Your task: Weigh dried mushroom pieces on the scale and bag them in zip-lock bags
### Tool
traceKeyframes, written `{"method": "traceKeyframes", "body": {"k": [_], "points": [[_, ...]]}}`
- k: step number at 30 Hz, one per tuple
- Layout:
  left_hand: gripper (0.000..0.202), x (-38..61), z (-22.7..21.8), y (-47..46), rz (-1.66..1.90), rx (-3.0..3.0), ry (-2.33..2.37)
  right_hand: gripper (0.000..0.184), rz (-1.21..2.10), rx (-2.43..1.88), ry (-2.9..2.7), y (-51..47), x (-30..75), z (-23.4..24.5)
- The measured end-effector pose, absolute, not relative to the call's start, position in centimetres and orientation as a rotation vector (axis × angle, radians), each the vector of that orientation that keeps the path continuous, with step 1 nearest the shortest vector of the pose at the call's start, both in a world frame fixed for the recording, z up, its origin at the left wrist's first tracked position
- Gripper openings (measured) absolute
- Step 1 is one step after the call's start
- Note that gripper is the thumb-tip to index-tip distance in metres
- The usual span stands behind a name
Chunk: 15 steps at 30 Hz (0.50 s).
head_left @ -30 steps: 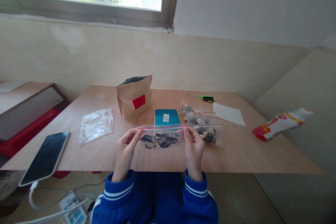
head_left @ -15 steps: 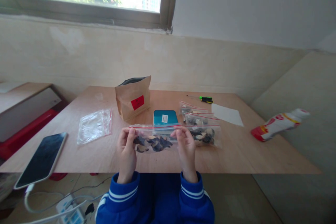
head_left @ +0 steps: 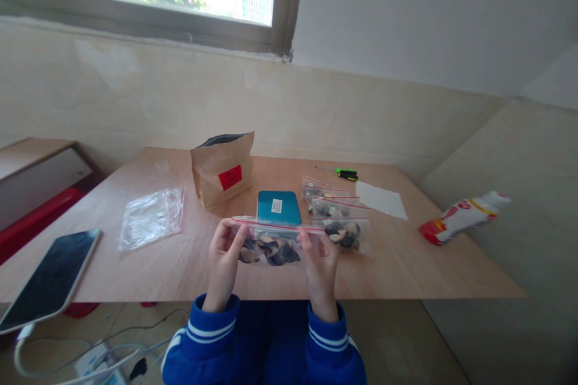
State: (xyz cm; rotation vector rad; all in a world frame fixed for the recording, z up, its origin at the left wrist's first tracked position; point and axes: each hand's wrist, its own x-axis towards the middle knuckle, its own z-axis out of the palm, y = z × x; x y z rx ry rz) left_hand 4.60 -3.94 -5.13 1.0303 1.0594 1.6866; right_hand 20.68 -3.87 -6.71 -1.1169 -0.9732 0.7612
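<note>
No legible text on any label

The phone (head_left: 47, 281) at eight o'clock runs off the left edge. The label on the teal tin (head_left: 279, 206) is too small to read. The right hand (head_left: 320, 264) hides part of the zip bag (head_left: 271, 240).

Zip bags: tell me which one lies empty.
The flat clear zip bag left of the brown paper pouch; the others contain dark pieces, one held in both hands.
</note>
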Motion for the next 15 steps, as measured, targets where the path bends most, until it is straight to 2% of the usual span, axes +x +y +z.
{"method": "traceKeyframes", "body": {"k": [15], "points": [[0.022, 4.34, -4.87, -4.21, 1.68, 1.125, 1.228, 0.017, 0.921, -1.072, -1.149, -3.63, 21.07, -6.54]]}}
